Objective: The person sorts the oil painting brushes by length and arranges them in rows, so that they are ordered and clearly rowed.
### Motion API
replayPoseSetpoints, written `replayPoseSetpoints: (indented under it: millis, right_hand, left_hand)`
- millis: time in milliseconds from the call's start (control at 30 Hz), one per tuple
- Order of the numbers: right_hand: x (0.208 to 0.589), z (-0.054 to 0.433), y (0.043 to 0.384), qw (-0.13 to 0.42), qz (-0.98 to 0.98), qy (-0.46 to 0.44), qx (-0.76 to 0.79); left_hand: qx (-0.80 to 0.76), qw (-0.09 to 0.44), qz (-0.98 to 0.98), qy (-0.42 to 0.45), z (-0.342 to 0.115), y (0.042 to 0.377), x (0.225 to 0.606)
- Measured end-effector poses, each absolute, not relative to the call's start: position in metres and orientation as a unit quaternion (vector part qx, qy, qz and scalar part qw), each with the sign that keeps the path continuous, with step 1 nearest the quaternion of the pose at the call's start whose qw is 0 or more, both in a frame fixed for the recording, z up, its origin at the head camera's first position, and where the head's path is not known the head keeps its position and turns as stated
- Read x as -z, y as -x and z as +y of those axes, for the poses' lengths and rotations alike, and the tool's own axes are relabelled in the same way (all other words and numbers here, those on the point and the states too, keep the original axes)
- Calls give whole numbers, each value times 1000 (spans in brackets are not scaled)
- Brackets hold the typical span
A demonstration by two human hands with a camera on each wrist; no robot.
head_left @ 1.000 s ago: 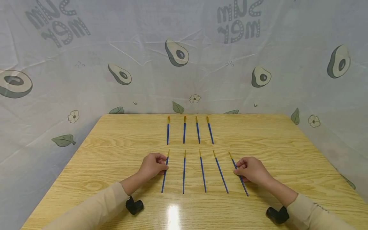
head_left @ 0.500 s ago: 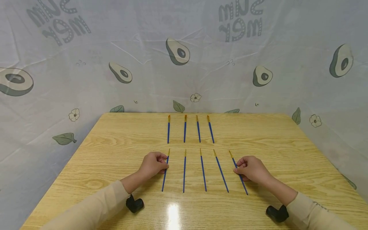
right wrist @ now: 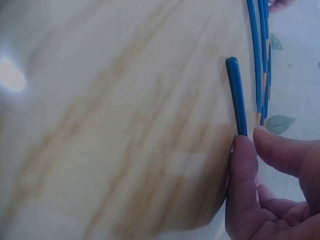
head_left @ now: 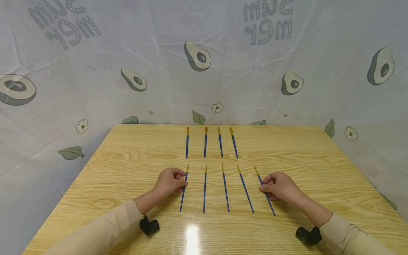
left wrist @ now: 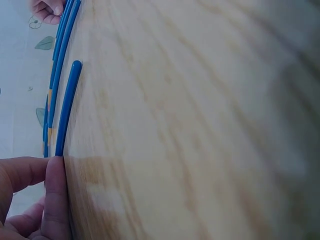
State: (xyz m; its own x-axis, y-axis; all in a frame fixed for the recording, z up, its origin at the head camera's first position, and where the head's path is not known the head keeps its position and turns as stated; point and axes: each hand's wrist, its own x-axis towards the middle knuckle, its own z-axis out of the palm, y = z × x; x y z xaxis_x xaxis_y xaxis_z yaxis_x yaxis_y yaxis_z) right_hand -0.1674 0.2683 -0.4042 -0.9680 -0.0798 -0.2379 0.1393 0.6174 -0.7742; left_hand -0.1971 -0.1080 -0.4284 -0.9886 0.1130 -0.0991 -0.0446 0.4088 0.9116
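Thin blue-handled paintbrushes with gold ferrules lie in two rows, bristles pointing away from me. At the left end of the near row, my left hand [head_left: 169,182] pinches a paintbrush [head_left: 182,201] between thumb and finger; its blue handle [left wrist: 69,107] shows beyond the fingertips in the left wrist view. My right hand [head_left: 281,187] pinches the rightmost paintbrush [head_left: 270,205] of that row, whose handle end [right wrist: 236,95] leans over the wood in the right wrist view. Between the hands lie three more, a left one [head_left: 204,193], a middle one [head_left: 226,191] and a slanted one [head_left: 246,191].
Farther back on the wooden table [head_left: 127,166] lies the second row of several brushes with wider tips, from a left one [head_left: 187,145] to a right one [head_left: 234,145]. A pale curtain [head_left: 159,46] printed with avocados hangs behind. Black wrist devices [head_left: 149,226] sit under both sleeves.
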Motion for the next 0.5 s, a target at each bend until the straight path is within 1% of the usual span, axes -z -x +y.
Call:
replayPoseSetpoints:
  millis: [167,300,500]
  right_hand:
    - [403,270,168,130,888,-18,440]
    - [399,271,169,132,888,-11,440]
    - [386,275,175,115,899,23,422]
  left_hand:
    - [-549,76,832,-18,-108,199,429]
    - [-565,89,820,-1,-111,202,430]
    - [-571,108,814,10,-118,204,424]
